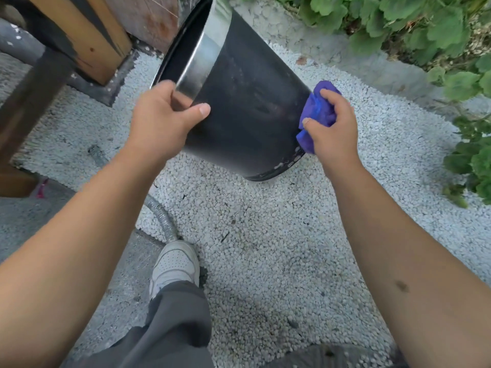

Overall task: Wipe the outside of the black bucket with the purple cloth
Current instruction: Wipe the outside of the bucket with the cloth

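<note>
While the smooth, tapered black bucket (247,102) is tilted on its lower edge over coarse white gravel (265,235), its shiny banded rim is gripped by the left hand (162,115), thumb laid along the outer wall. A crumpled, soft purple cloth (317,112) is clutched in the curled fingers of the right hand (333,131) and pressed against the bucket's dusty side near the base.

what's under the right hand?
The bunched purple cloth, gripped by the right hand against the black bucket near its base. The bucket wall beneath the cloth is covered.
</note>
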A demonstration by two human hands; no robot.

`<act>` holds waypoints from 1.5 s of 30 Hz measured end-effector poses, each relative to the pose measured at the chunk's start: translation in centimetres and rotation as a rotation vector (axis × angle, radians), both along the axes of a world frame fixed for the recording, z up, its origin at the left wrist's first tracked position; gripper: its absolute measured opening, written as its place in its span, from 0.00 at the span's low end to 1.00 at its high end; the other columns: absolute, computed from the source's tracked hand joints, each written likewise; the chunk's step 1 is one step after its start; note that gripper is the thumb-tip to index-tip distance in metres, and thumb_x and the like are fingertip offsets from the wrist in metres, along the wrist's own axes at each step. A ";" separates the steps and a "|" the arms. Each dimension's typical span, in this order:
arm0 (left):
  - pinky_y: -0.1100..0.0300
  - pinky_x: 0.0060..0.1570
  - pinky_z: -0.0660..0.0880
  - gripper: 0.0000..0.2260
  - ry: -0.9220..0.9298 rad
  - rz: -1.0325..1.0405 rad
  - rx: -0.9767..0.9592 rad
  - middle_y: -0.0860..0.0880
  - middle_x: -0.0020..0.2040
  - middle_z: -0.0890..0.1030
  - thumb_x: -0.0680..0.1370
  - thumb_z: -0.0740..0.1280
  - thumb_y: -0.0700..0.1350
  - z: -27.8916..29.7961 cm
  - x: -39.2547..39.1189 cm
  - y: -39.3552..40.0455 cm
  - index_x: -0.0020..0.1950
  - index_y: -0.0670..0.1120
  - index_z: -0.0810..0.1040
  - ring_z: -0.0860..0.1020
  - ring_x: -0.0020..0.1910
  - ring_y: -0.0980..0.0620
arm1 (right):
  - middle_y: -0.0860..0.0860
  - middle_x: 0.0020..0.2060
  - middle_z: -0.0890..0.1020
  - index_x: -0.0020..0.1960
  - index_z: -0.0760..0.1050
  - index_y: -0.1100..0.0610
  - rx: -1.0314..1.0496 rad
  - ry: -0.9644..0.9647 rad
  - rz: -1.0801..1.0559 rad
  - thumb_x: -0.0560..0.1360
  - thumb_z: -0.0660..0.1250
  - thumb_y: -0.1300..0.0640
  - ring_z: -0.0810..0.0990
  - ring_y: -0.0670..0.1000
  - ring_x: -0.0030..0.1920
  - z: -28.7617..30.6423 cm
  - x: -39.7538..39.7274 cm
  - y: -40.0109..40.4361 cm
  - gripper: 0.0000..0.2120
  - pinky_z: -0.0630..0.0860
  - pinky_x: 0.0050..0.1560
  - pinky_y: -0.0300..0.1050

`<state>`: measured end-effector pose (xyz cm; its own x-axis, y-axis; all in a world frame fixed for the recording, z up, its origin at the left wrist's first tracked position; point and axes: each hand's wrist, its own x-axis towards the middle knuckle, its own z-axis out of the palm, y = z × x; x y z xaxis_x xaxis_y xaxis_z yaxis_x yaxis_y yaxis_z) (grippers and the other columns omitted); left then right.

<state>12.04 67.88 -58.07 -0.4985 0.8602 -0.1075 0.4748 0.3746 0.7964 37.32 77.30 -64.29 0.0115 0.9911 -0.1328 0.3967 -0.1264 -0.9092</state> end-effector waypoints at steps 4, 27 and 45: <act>0.74 0.28 0.68 0.13 0.068 -0.016 -0.045 0.56 0.35 0.76 0.73 0.75 0.52 1.5 -1.0 0.7 0.36 0.50 0.73 0.74 0.29 0.66 | 0.44 0.61 0.74 0.66 0.73 0.48 -0.089 0.084 -0.009 0.66 0.70 0.56 0.75 0.43 0.58 0.1 0.2 0.1 0.28 0.75 0.60 0.42; 0.56 0.44 0.67 0.25 0.346 -0.050 -0.034 0.54 0.46 0.74 0.70 0.72 0.58 -0.3 -0.9 2.2 0.60 0.47 0.70 0.71 0.45 0.50 | 0.50 0.75 0.62 0.70 0.71 0.47 0.088 -0.090 0.022 0.73 0.68 0.55 0.56 0.25 0.64 -5.0 -2.6 -8.4 0.25 0.54 0.58 0.16; 0.57 0.52 0.68 0.19 0.423 -0.277 -0.192 0.46 0.55 0.78 0.71 0.77 0.52 -2.8 -2.4 -3.6 0.55 0.45 0.76 0.75 0.55 0.45 | 0.50 0.65 0.75 0.55 0.73 0.37 -0.110 0.164 -0.089 0.70 0.71 0.65 0.74 0.49 0.66 -6.9 0.1 -7.5 0.25 0.71 0.68 0.52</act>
<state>9.66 64.32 -60.86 -0.2897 0.9503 -0.1142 0.8409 0.3097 0.4438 37.38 69.79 -71.21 0.0680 0.9665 -0.2474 0.2275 -0.2565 -0.9394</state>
